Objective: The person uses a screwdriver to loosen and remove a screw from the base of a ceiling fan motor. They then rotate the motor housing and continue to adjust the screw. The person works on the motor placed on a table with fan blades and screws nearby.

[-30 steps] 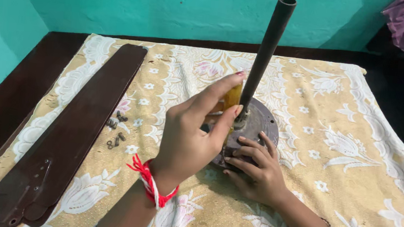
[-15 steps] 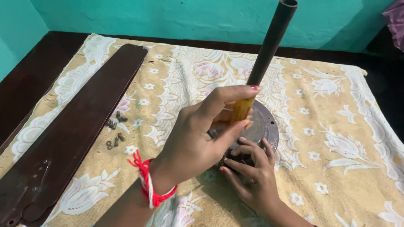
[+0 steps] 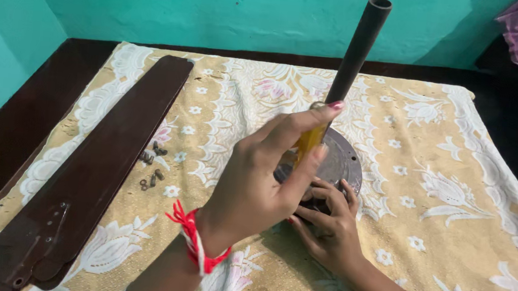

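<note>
Nearest the camera, the left hand (image 3: 256,182), with a red and white thread tied at the wrist, has its fingers (image 3: 310,116) closed around the yellow handle of a screwdriver (image 3: 308,140), thumb and forefinger pinching it near the top so the tool stands upright over the work. Its tip is hidden behind the hand, so where it meets the metal cannot be told.

Just beyond and lower, the right hand (image 3: 330,225) lies on the near edge of the round grey ceiling fan motor housing (image 3: 341,161), fingers curled and pressing against its rim and underside, apparently to keep the housing from turning or sliding on the cloth. The housing sits near the middle of the worktop, and a dark down rod (image 3: 357,51) rises from its centre, tilted slightly to the right.

To the left, a small scatter of screws and washers (image 3: 152,168) lies on the cloth, set well apart from the motor. Next to them at least 1 long brown fan blade (image 3: 100,170) lies flat, its holed mounting end toward the camera.

Everything rests on a yellow floral cloth (image 3: 448,240) spread over the dark wooden worktop (image 3: 13,138), which stands against a turquoise wall (image 3: 220,7).
</note>
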